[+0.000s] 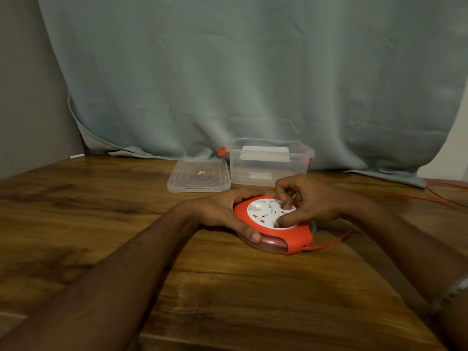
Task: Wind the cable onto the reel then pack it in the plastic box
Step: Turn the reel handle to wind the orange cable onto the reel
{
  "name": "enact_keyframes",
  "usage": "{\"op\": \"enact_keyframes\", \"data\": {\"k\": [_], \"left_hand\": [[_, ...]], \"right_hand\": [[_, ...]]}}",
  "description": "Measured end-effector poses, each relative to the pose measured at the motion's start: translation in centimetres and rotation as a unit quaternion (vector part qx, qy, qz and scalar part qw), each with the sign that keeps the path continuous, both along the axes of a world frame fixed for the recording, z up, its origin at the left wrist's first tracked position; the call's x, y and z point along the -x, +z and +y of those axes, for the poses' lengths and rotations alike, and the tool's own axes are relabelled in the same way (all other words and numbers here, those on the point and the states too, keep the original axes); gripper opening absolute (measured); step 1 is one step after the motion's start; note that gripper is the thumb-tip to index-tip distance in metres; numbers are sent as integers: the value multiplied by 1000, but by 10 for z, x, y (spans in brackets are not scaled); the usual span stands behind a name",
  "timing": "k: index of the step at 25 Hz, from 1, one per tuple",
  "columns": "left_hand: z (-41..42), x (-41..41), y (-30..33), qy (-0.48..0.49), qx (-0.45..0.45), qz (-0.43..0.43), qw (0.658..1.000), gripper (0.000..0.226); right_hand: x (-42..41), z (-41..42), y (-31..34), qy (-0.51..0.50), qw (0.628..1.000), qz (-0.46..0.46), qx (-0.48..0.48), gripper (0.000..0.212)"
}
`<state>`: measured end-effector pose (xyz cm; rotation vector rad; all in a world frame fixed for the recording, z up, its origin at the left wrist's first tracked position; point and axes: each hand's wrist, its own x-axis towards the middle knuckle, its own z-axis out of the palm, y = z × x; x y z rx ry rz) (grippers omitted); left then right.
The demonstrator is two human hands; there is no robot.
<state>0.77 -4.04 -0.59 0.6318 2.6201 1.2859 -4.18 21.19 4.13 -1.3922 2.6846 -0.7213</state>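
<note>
— Where does the reel (274,225) sit?

— It lies flat on the wooden table (228,287), near the middle, with its white socket face up inside an orange casing. Both of the person's hands are on it.

— What is the left hand (222,211) doing?

— It grips the left edge of the reel. The fingers curl round the far rim and the thumb wraps the near side, low against the clear part of the casing.

— And the right hand (306,201)?

— Its fingers are bent down onto the white face. The thumb tip and a fingertip press into that face, as if pinching something there; what exactly they hold is too small to tell.

— Is the cable (329,245) wound up?

— Not all of it. An orange length leaves the reel's near right corner, runs along the table to the right, and more of it lies at the far right edge.

— And the box (271,163)?

— A clear plastic box with orange clips stands open just behind the reel, before a grey-blue curtain (253,72). Its lid (200,174) lies flat beside it, to its left.
</note>
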Motion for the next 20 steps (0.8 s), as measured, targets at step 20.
{"op": "enact_keyframes", "data": {"k": [20], "left_hand": [[-2, 4, -4, 9, 20, 2, 1000, 131]], "right_hand": [[-6, 1, 7, 29, 998, 52, -18, 15]]}}
